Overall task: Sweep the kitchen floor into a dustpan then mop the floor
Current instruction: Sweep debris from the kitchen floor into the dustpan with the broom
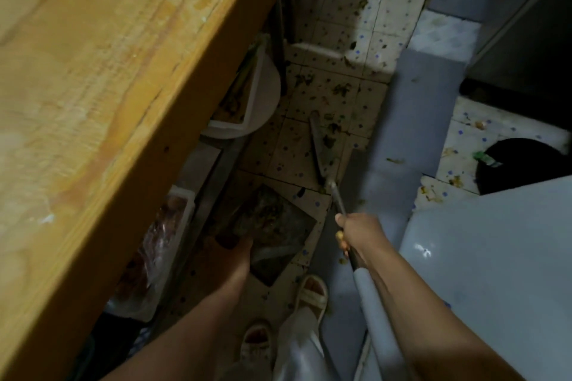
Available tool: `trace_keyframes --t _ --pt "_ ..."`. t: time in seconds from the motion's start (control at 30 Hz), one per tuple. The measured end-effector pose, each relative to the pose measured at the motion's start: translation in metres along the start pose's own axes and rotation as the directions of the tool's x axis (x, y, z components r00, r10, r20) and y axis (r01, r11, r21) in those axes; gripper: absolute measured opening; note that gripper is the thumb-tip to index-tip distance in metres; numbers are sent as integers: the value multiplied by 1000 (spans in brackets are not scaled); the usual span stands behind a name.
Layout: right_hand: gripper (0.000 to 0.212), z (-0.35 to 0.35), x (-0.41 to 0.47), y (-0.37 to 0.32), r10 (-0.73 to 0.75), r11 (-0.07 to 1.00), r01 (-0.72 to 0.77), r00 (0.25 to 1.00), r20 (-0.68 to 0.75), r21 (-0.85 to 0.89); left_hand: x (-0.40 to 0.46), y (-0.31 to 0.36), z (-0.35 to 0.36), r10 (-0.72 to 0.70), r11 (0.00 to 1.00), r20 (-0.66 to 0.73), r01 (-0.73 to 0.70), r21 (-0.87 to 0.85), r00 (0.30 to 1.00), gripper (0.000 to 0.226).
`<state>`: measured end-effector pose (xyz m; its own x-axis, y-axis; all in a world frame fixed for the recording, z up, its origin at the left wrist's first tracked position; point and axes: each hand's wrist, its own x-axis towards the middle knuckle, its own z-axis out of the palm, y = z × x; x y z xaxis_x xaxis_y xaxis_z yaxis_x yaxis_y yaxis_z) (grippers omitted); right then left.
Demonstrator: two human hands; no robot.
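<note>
**Wooden counter, littered tile, hands on broom and dustpan**

Wooden counter (102, 96) fills the upper left, and everything else sits relative to it. Below its right edge runs a narrow strip of speckled tile floor (309, 151), strewn with green and brown scraps (337, 90). The right hand (356, 233), well to the right of the counter's edge, is wrapped tight around the broom handle (370, 288); the shaft runs forward to the broom head (318, 145), which rests on the tiles among the scraps. The left hand (230, 249), close under the counter's edge, is down at the dustpan (269, 226), though blur hides whether its fingers grip it. That dustpan lies on the floor, already loaded with dark debris. Two sandalled feet (311, 291) stand just behind it. Beneath the counter sits a white tub (266, 96).
</note>
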<state>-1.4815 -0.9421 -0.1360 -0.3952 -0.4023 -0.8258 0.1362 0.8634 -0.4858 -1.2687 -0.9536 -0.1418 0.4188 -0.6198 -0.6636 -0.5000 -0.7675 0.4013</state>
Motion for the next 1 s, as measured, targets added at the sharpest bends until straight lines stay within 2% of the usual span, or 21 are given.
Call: trace_keyframes --t 0.13,0.23,0.33,0.5,0.63,0.77,1.0 --pt "34 11 -39 31 82 996 -81 995 -53 25 -7 -13 -18 -7 993 41 2 118 999 91" --pt "30 24 -54 51 162 985 -157 984 -73 71 -12 -19 -27 10 991 71 -19 130 997 99" --pt "27 39 -49 63 222 969 -213 973 -65 124 -10 -23 -30 31 991 68 -40 130 997 93" --pt "31 41 -19 44 211 915 -204 977 18 349 0 -25 -29 96 994 78 -99 46 992 85" --pt "30 35 2 24 156 877 -162 986 51 452 4 -25 -24 123 992 61 -123 3 991 80" --pt "28 32 -12 25 136 893 -143 990 47 426 -3 -26 -23 126 992 57 -126 7 990 81" --pt "32 34 -61 57 228 876 -262 965 133 405 -15 -36 -43 121 990 72 -125 57 990 86"
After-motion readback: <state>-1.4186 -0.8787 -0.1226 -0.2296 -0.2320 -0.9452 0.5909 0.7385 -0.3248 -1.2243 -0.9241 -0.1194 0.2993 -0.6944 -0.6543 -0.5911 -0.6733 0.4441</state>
